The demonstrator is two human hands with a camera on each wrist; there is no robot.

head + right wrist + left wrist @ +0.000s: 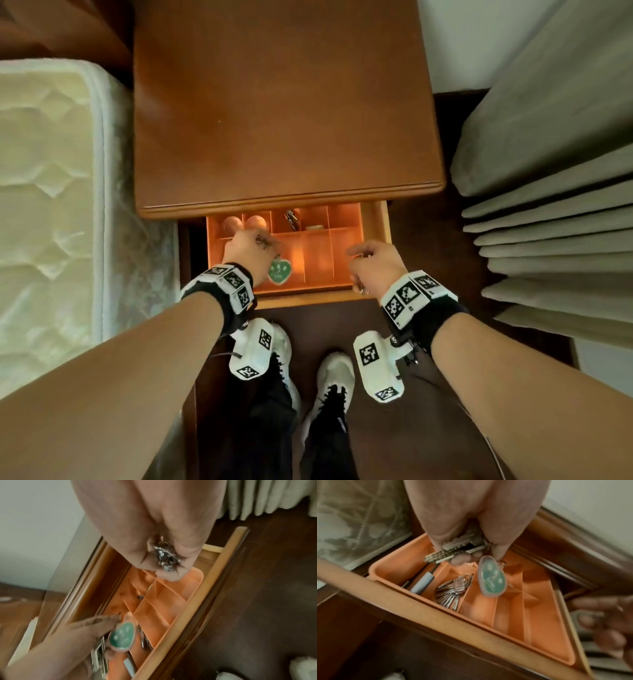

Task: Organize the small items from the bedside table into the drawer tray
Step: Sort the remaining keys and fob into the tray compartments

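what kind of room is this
Most likely a bedroom. A quilted cream mattress lies beside a brown wooden bedside table, whose open drawer holds an orange plastic divider tray, and pleated beige curtains hang down to the dark wooden floor.

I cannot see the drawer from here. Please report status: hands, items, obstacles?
Left hand grips key bunch, green tag dangling over orange tray. Right hand grips small metal pieces. Second key bunch already in tray. Nothing blocking.
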